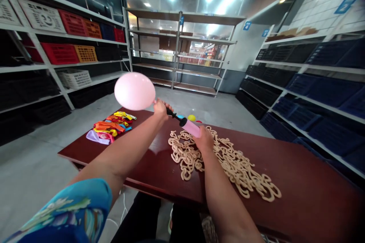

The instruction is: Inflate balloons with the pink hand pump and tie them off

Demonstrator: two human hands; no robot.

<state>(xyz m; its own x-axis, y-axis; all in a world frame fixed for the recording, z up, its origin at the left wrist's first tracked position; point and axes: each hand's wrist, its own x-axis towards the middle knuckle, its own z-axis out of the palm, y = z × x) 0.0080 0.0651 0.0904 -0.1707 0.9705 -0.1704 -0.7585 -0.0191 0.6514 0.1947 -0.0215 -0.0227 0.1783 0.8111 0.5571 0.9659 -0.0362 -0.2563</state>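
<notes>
A pink balloon (134,91), inflated, sticks out to the left from my left hand (161,109). That hand is closed around the black end of a balloon pump (191,127), right at the balloon's neck, so the joint between them is hidden. My right hand (204,139) is wrapped round the far end of the pump's pink barrel. A length of black rod shows between handle and barrel. Under my right forearm, a heap of beige curled, ring-like pieces (236,167) spreads over the table. Limp balloons (111,126) in several colours lie on the table's left.
The dark red table (302,174) stands before me. Beyond its far edge, a yellow balloon (191,117) shows near the floor. Shelves with crates (59,53) line the left, blue bins (302,113) the right. A metal rack (176,45) stands at the back.
</notes>
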